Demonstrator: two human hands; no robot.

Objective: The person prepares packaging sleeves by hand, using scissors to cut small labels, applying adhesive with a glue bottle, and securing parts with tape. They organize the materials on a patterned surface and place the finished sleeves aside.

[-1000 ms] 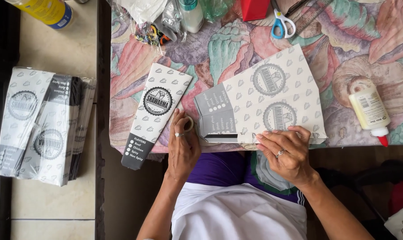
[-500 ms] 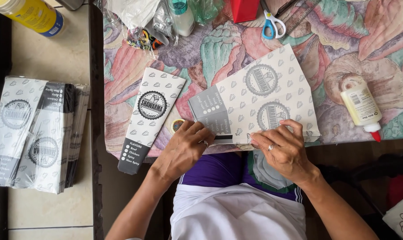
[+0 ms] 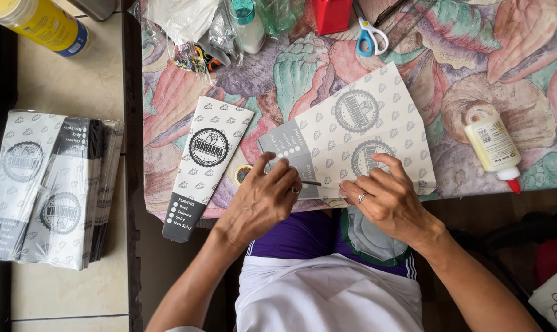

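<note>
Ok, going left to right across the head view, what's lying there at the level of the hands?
Stack of printed paper sleeves → single folded sleeve → tape roll → left hand → right hand → glue bottle.

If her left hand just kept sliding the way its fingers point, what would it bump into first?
The left hand points up and right across the flat printed paper sheet it already touches. Past the sheet's far edge, probably the scissors, though the exact line is uncertain.
</note>
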